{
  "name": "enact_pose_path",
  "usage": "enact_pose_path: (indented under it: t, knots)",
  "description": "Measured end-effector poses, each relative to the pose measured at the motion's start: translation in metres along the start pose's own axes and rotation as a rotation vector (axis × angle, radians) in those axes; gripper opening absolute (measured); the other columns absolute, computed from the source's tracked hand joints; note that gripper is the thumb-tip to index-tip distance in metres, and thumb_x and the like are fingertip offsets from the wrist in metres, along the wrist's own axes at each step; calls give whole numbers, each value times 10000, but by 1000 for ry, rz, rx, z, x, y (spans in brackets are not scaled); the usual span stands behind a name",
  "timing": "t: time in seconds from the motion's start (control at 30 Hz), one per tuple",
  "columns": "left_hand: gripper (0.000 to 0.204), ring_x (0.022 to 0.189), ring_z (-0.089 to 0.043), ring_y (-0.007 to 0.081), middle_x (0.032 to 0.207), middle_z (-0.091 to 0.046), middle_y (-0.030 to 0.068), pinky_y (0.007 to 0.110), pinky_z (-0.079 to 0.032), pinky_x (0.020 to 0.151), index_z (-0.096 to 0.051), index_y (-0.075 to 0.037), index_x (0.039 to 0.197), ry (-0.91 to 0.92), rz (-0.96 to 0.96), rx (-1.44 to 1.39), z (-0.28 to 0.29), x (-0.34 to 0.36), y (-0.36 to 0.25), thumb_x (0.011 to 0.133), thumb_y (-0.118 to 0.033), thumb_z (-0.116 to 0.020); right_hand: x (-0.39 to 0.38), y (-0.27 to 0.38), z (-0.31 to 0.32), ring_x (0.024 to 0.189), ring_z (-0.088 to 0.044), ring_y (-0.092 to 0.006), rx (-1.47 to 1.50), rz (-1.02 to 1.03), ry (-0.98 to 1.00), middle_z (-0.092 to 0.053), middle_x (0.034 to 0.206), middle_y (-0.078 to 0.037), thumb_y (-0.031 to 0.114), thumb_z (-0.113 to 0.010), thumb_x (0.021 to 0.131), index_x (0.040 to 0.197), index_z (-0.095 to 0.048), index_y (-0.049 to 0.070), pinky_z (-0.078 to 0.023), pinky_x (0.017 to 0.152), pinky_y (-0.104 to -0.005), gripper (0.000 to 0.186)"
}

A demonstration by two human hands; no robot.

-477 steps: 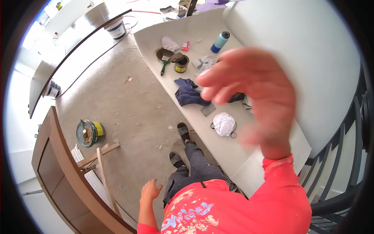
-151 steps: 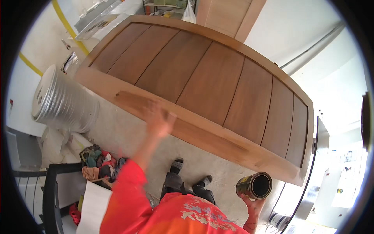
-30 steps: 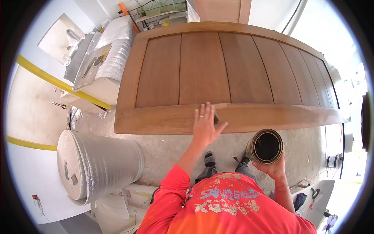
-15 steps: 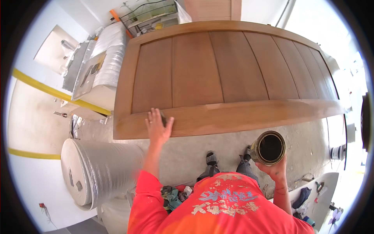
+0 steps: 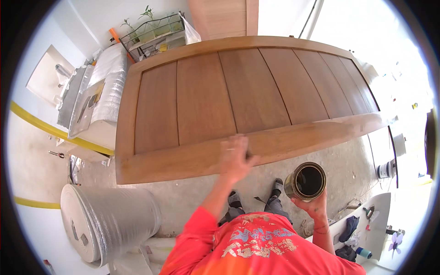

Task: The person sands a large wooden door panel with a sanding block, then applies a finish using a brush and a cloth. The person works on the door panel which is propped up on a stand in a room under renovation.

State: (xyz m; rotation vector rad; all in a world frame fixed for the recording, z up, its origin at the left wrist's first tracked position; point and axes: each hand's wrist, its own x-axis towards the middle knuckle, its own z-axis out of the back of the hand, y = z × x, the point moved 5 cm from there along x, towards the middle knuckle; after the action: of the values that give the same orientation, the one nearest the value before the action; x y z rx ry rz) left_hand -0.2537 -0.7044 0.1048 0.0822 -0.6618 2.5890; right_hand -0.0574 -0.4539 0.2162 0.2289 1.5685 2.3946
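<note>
A large brown wooden panelled door (image 5: 201,96) lies horizontally in front of me. My left hand (image 5: 234,156), blurred, is on its near rail, gripping a small dark pad (image 5: 248,153) mostly hidden under the fingers. My right hand (image 5: 311,204) holds an open metal can (image 5: 291,185) from below, just off the door's near edge at my right. The can's inside looks very dark. The near rail has a slightly uneven sheen toward its right end.
A foil-faced roll (image 5: 112,220) stands low at left, near foil-wrapped material (image 5: 107,80). A metal rack (image 5: 151,32) with plants is behind the door. Concrete floor (image 5: 183,197) surrounds my feet. At lower right, a pale board (image 5: 382,206) bears dark cloth (image 5: 349,228) and a bottle (image 5: 364,252).
My left hand moved left along the rail, then back right in the last second. My right hand, empty in the oldest frame, holds the can. The view has turned from that frame's littered board.
</note>
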Motion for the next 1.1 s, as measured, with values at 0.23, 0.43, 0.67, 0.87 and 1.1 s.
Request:
enact_pose_path:
  t: [0.23, 0.43, 0.67, 0.87, 1.1]
  knots:
    - [895, 1638, -174, 354, 1748, -226, 228, 548, -114, 1318, -282, 18, 1658, -234, 870, 181, 155, -175, 291, 1059, -612, -495, -13, -11, 18, 1135, -683, -221, -18, -121, -21, -708, 1236, -100, 167, -980, 606, 1323, -578, 35, -534, 1034, -384, 833]
    - [966, 1617, -172, 459, 1724, -233, 293, 601, -93, 1304, -307, 42, 1637, -40, 554, 271, 79, -54, 122, 1018, -665, -530, -24, -28, 44, 1078, -696, -196, -5, -180, -87, -725, 1186, -87, 121, -958, 631, 1280, -624, 26, -555, 985, -366, 735]
    - [999, 1603, -263, 382, 1709, -329, 220, 531, -171, 1316, -372, 40, 1609, 10, -219, -41, -93, 86, -161, 958, -682, -602, -23, -28, 54, 981, -717, -157, -4, -183, -65, -750, 1099, -64, 49, -932, 672, 1211, -685, 12, -589, 906, -338, 594]
    - [932, 1587, -308, 363, 1692, -371, 196, 568, -196, 1302, -406, 5, 1603, 103, -211, -100, -52, 3, -112, 952, -608, -668, -15, -41, 59, 940, -734, -140, 68, -149, -157, -761, 1072, -56, 2, -927, 706, 1195, -714, 0, -613, 871, -318, 533]
    - [898, 1616, -232, 388, 1711, -320, 232, 596, -71, 1315, -328, -17, 1648, -143, 539, 262, 114, -170, 188, 993, -536, -656, 4, -27, 27, 1000, -715, -141, 35, -82, -9, -758, 1125, -61, 45, -953, 701, 1236, -697, 1, -587, 928, -331, 595]
